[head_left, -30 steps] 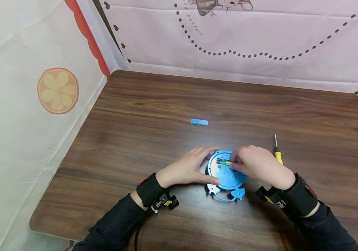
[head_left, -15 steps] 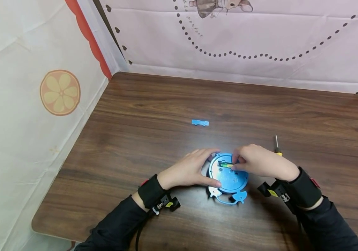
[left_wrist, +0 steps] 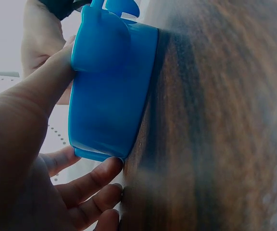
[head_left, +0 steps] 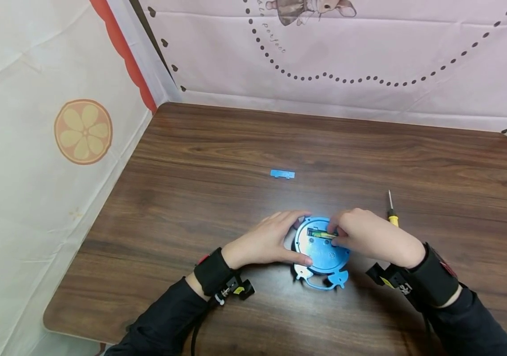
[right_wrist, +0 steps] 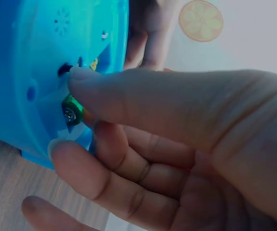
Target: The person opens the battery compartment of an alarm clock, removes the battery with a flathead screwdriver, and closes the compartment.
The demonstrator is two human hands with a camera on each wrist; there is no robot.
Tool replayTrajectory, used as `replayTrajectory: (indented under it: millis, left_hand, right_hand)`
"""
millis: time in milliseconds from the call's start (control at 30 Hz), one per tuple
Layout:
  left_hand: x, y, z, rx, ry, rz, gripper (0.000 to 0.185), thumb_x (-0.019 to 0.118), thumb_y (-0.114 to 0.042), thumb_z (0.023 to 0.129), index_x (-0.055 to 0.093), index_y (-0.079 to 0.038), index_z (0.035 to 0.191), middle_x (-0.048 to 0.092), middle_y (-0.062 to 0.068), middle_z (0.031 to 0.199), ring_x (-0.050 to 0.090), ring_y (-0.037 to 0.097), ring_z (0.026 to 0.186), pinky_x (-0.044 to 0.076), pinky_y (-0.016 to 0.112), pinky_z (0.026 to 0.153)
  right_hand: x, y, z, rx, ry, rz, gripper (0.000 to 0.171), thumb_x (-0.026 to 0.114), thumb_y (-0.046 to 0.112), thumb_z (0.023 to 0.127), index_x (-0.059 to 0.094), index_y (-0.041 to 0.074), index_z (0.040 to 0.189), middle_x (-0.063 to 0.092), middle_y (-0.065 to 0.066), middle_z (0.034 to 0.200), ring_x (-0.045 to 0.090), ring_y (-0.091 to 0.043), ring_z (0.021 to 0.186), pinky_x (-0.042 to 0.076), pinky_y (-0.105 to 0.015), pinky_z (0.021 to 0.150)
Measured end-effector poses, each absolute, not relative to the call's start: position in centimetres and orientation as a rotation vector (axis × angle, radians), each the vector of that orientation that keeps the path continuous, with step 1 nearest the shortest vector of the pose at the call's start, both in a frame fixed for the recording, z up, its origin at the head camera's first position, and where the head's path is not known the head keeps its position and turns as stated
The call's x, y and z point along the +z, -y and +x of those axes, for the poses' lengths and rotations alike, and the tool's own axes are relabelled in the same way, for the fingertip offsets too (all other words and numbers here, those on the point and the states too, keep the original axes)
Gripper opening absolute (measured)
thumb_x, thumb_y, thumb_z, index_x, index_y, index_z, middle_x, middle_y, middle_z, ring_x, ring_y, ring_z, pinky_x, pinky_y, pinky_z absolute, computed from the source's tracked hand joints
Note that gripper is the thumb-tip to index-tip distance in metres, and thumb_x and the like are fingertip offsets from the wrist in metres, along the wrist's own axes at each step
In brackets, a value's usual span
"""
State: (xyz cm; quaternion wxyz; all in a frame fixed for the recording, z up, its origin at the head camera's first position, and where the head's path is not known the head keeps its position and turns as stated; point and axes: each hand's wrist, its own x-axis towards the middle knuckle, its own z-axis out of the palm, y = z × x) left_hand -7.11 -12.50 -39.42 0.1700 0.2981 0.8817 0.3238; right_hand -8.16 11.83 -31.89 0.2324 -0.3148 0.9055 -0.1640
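While script beside the rabbit print on the pink backdrop point(head_left: 347, 54) seems to read "perfect", nothing on the other things is legible. On the wooden table point(head_left: 218, 148), near its front edge, a round blue toy point(head_left: 320, 247) lies back-up with its battery slot open. At its left side, the left hand point(head_left: 264, 242) cups the rim, thumb along the near edge and fingers curved round the far edge. From the right, the right hand point(head_left: 366, 235) pinches a green battery point(right_wrist: 72, 109) between thumb and forefinger at the slot. Behind that hand lies a yellow-handled screwdriver point(head_left: 391, 210). Well apart, toward the backdrop, sits a small blue cover point(head_left: 282, 174)
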Motion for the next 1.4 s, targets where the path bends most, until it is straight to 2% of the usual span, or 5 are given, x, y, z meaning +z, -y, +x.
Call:
replayTrajectory:
  millis: [300,800,900,1067,1400]
  left_hand:
    - [-39.3,12.4,-7.0,0.918,-2.52,0.864,0.097,0.075,-0.066,0.08,0.034,-0.021,0.156,0.052,-0.003,0.141,0.046,0.016,0.131,0.039,0.042,0.109]
    - [-39.5,12.5,-7.1,0.9,-2.532,0.887,0.097,0.074,-0.066,0.081,0.033,-0.022,0.157,0.046,0.0,0.15,0.042,0.018,0.137,0.035,0.045,0.112]
    - [-39.6,12.5,-7.1,0.906,-2.53,0.886,0.096,0.074,-0.067,0.081,0.033,-0.022,0.157,0.047,-0.001,0.15,0.043,0.018,0.137,0.035,0.045,0.112]
    - [-39.6,12.6,-7.1,0.914,-2.52,0.878,0.096,0.073,-0.066,0.081,0.033,-0.023,0.157,0.044,0.0,0.153,0.041,0.019,0.139,0.034,0.047,0.112]
    - [-39.6,12.5,-7.1,0.907,-2.513,0.881,0.095,0.074,-0.065,0.082,0.033,-0.023,0.157,0.044,0.0,0.153,0.041,0.019,0.139,0.034,0.048,0.112]
  right_hand:
    - [-32.0,-12.2,-9.3,-0.464,-2.426,-0.908,0.015,0.075,0.018,0.093,0.07,0.007,0.101,0.049,0.005,0.067,0.048,-0.008,0.063,0.044,-0.024,0.058]
    - [-32.3,-11.8,-8.1,-0.387,-2.542,-1.029,0.006,0.066,0.009,0.098,0.068,0.009,0.093,0.057,0.006,0.081,0.049,-0.01,0.071,0.047,-0.026,0.064]
    - [-32.5,-11.9,-7.8,-0.427,-2.576,-1.069,0.004,0.066,0.007,0.097,0.068,0.01,0.098,0.062,0.004,0.088,0.052,-0.009,0.074,0.048,-0.027,0.065]
    - [-32.8,-11.9,-7.9,-0.489,-2.553,-1.183,0.024,0.063,0.001,0.096,0.068,0.016,0.115,0.065,0.002,0.099,0.053,-0.007,0.073,0.048,-0.025,0.064]
    - [-32.7,-10.7,-8.0,-0.351,-2.554,-1.206,0.019,0.063,0.008,0.099,0.066,0.018,0.114,0.062,0.004,0.084,0.052,-0.006,0.065,0.046,-0.023,0.057]
